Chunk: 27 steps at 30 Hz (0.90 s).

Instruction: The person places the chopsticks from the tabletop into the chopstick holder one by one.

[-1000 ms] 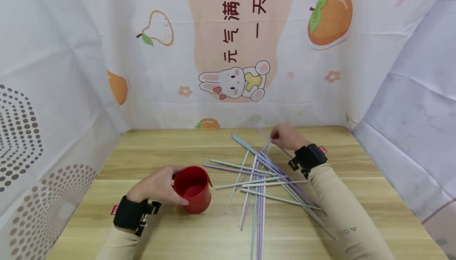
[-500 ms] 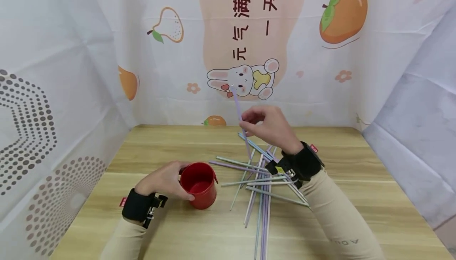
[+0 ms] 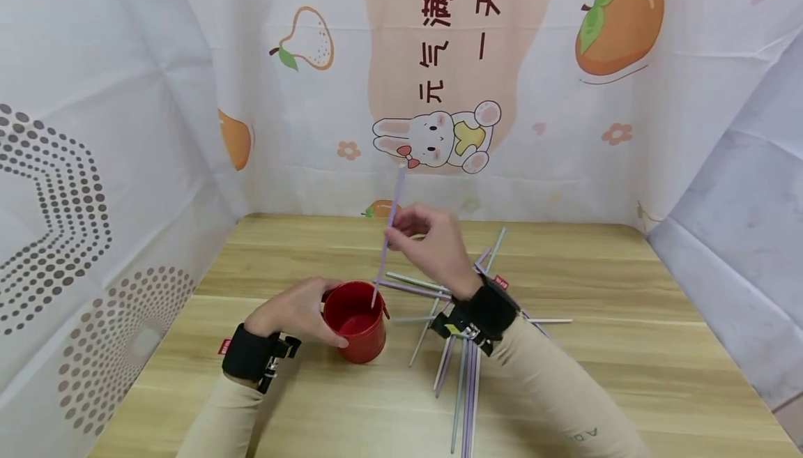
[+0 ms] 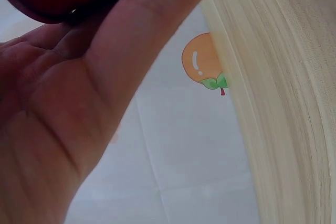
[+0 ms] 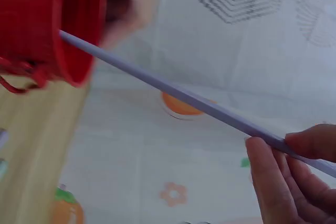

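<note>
From my remote station I see the left hand on the left side of the red bucket, thumb and fingers curved around its wall. The bucket sits mouth up on the wooden table. A purple stick slants above the bucket, its lower end at the mouth; I can't tell how deep. Beyond the bucket and to its right, the right hand pinches that stick between thumb and fingertips. Right of the bucket I see loose sticks crossing, partly hidden by the right sleeve.

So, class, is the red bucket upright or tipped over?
Upright: the red bucket stands on the wooden tabletop, mouth up, gripped by the left hand.
</note>
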Each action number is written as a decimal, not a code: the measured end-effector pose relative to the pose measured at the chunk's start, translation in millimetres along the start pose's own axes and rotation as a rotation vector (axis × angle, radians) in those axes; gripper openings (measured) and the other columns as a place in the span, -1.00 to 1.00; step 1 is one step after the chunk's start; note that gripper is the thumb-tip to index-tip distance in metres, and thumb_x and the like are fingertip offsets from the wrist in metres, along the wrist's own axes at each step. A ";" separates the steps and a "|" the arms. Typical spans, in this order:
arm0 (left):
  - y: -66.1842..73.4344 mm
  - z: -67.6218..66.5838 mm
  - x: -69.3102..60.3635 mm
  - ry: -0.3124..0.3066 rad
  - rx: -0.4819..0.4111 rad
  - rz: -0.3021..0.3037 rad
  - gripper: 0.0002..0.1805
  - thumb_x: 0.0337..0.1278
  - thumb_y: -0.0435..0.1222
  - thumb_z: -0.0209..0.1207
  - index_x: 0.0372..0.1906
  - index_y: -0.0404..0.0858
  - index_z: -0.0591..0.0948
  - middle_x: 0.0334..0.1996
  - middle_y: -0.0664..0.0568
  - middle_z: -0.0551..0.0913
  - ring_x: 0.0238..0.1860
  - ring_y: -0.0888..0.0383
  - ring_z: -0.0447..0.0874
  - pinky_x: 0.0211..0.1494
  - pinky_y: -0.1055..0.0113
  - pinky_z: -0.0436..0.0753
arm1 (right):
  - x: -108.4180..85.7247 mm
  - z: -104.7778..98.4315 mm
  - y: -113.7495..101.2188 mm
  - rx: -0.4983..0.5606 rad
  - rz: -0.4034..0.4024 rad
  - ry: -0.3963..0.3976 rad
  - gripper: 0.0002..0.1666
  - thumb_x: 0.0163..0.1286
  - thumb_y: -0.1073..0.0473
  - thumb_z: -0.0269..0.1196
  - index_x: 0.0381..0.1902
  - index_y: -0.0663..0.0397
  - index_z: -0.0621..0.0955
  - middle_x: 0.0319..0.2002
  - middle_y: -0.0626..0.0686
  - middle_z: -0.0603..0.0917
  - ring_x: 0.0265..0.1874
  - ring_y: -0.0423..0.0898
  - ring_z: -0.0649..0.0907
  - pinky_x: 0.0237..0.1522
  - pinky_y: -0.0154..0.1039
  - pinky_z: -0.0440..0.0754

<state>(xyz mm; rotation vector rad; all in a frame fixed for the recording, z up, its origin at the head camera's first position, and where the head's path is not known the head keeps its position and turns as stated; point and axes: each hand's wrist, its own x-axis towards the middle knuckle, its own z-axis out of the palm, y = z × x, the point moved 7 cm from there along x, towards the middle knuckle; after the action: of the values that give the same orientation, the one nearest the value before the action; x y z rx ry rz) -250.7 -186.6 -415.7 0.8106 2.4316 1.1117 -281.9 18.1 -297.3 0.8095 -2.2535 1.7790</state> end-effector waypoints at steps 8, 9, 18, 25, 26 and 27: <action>0.5 0.1 -0.8 -0.005 0.003 0.014 -0.18 -0.14 0.01 0.59 0.27 -0.19 0.57 0.09 0.01 0.74 0.10 0.00 0.70 0.09 0.25 0.74 | -8.6 46.1 44.5 -0.102 0.070 -0.123 -0.89 0.31 0.34 0.41 -0.22 0.25 0.72 -0.33 0.19 0.81 -0.41 -0.13 0.75 -0.31 -0.39 0.73; 0.5 0.0 -0.7 -0.005 0.004 0.012 -0.19 -0.14 0.01 0.59 0.27 -0.19 0.57 0.09 0.00 0.74 0.09 0.00 0.70 0.08 0.27 0.74 | -9.4 49.9 49.4 -0.099 0.088 -0.133 -0.89 0.31 0.33 0.41 -0.22 0.25 0.72 -0.33 0.19 0.81 -0.42 -0.15 0.74 -0.31 -0.39 0.73; 2.8 0.5 -0.9 -0.019 0.003 0.021 -0.22 -0.12 -0.01 0.58 0.24 -0.19 0.57 0.10 -0.09 0.74 0.09 -0.06 0.69 0.04 0.34 0.73 | -15.1 69.8 79.2 -0.100 0.262 -0.187 -0.90 0.29 0.28 0.43 -0.25 0.19 0.76 -0.33 0.14 0.82 -0.40 -0.25 0.69 -0.33 -0.44 0.66; 1.8 -0.1 -0.4 -0.012 0.018 0.020 -0.23 -0.12 0.00 0.58 0.24 -0.18 0.57 0.09 -0.08 0.74 0.09 -0.05 0.69 0.04 0.29 0.74 | -15.8 72.5 81.2 -0.097 0.221 -0.187 -0.88 0.30 0.30 0.42 -0.22 0.22 0.74 -0.29 0.18 0.80 -0.38 -0.20 0.68 -0.30 -0.45 0.67; 1.3 0.0 -0.5 -0.011 0.018 0.019 -0.23 -0.13 0.00 0.58 0.24 -0.18 0.57 0.09 -0.08 0.74 0.08 -0.05 0.69 0.05 0.28 0.74 | -15.7 72.6 81.5 -0.099 0.219 -0.195 -0.87 0.30 0.29 0.42 -0.21 0.22 0.74 -0.28 0.18 0.80 -0.38 -0.19 0.68 -0.30 -0.45 0.66; 0.9 0.1 -0.7 -0.011 0.016 0.017 -0.22 -0.13 0.00 0.59 0.23 -0.18 0.58 0.08 -0.07 0.74 0.08 -0.05 0.69 0.05 0.26 0.75 | -15.6 72.4 82.0 -0.107 0.218 -0.205 -0.85 0.31 0.26 0.42 -0.19 0.21 0.75 -0.28 0.17 0.80 -0.37 -0.20 0.67 -0.30 -0.45 0.66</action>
<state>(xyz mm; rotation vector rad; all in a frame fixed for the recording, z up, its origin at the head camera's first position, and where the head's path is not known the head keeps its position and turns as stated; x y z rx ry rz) -249.8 -186.5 -415.0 0.8421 2.4321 1.0924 -295.2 -32.9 -394.4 0.7841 -2.6351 1.7121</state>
